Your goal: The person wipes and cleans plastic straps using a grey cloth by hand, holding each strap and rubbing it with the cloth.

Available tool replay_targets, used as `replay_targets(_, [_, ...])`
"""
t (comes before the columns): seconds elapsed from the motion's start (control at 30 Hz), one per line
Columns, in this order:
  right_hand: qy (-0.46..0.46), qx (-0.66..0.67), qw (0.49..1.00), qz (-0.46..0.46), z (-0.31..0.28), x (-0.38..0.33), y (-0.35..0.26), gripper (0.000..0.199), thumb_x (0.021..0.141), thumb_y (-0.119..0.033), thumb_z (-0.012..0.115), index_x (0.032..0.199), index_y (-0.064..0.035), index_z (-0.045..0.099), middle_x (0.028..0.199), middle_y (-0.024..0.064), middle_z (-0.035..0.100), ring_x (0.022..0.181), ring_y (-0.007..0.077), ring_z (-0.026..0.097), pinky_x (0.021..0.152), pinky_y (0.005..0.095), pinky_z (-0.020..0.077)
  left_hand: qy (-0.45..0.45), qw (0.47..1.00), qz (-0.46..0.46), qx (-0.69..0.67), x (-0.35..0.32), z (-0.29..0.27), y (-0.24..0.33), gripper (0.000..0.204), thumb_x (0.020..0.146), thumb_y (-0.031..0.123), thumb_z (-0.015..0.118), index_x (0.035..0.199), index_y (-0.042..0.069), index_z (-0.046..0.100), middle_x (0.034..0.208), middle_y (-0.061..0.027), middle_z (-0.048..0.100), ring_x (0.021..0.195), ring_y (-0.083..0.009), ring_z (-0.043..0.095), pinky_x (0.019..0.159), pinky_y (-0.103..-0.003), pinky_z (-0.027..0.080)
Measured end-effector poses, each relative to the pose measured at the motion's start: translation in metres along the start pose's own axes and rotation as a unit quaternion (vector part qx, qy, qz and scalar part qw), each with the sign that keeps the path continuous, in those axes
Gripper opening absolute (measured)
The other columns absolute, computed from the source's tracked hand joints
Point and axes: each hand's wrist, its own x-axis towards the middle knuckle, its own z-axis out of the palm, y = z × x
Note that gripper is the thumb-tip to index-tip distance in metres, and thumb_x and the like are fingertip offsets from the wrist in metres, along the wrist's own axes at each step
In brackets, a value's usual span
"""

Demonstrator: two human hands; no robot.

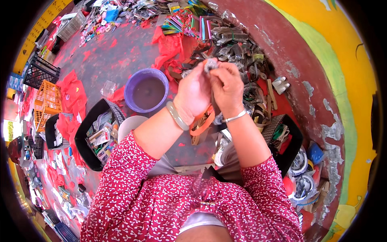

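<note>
My left hand (pixel 194 93) and my right hand (pixel 228 89) are raised together in front of me, fingertips pinched on one small silvery, crinkled piece (pixel 210 64). A dark thin strip hangs down between the palms. An orange strap (pixel 203 126) dangles below the wrists. My left wrist wears a pale green bangle (pixel 176 115), my right a thin silver bracelet (pixel 235 117). Behind the hands lies a heap of dark straps and packaged items (pixel 238 52).
A purple bowl (pixel 146 89) stands on the red-stained floor to the left. A black basket with small packets (pixel 96 137) sits at lower left, another black basket (pixel 288 143) at right. An orange crate (pixel 47 101) and a black crate (pixel 40 72) stand far left. Coloured sticks (pixel 189 22) lie at top.
</note>
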Motion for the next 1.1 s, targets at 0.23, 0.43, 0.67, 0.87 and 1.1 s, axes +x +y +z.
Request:
replay_targets(0.23, [-0.021,-0.028,0.999,-0.03,0.006,-0.01,-0.003,0.01,0.073,-0.002,0.066,0.082,-0.0061,0.063,0.08,0.0106,0.059,0.073,0.0264,0.058,0.064,0.0308,0.0473,0.079,0.996,0.01,0.043,0.005,-0.005,0.003,0.031,0.094,0.025,0.042,0.113,0.004,0.052,0.116,-0.0066,0.056,0.111,-0.0206,0.05,0.099,-0.036,0.037])
replay_targets(0.43, [0.046,-0.035,0.998,0.039,0.004,-0.001,0.001,0.007,0.071,-0.005,0.065,0.077,-0.0079,0.065,0.076,0.0107,0.059,0.071,0.028,0.059,0.063,0.0344,0.0485,0.034,0.999,-0.002,0.009,-0.003,-0.006,-0.007,0.033,0.095,0.025,0.039,0.119,0.004,0.047,0.12,-0.0068,0.053,0.113,-0.0208,0.048,0.099,-0.037,0.036])
replay_targets(0.67, [0.049,-0.012,0.998,0.038,0.008,0.001,0.008,0.008,0.07,-0.002,0.065,0.075,-0.0078,0.062,0.077,0.0096,0.058,0.069,0.0277,0.057,0.061,0.035,0.0472,0.052,0.999,-0.007,0.0,-0.005,-0.011,-0.003,0.032,0.095,0.024,0.04,0.118,0.004,0.049,0.118,-0.0079,0.055,0.112,-0.0208,0.05,0.101,-0.036,0.036])
replay_targets(0.87, [0.02,-0.014,1.0,0.014,0.003,0.003,0.008,0.01,0.071,0.0,0.065,0.079,-0.0054,0.062,0.078,0.0095,0.059,0.071,0.024,0.059,0.062,0.0299,0.0474,0.041,0.999,0.014,0.021,-0.005,-0.004,0.001,0.032,0.095,0.025,0.039,0.116,0.005,0.052,0.117,-0.006,0.056,0.109,-0.0202,0.051,0.098,-0.036,0.039])
replay_targets(1.1, [0.021,-0.044,0.999,0.0,-0.004,0.006,0.011,0.009,0.069,-0.001,0.065,0.075,-0.0067,0.061,0.075,0.0084,0.058,0.072,0.0263,0.059,0.064,0.0333,0.0478,0.039,0.998,0.003,0.044,-0.001,0.0,0.001,0.036,0.096,0.027,0.035,0.119,0.004,0.05,0.118,-0.0083,0.055,0.111,-0.0221,0.051,0.098,-0.038,0.038])
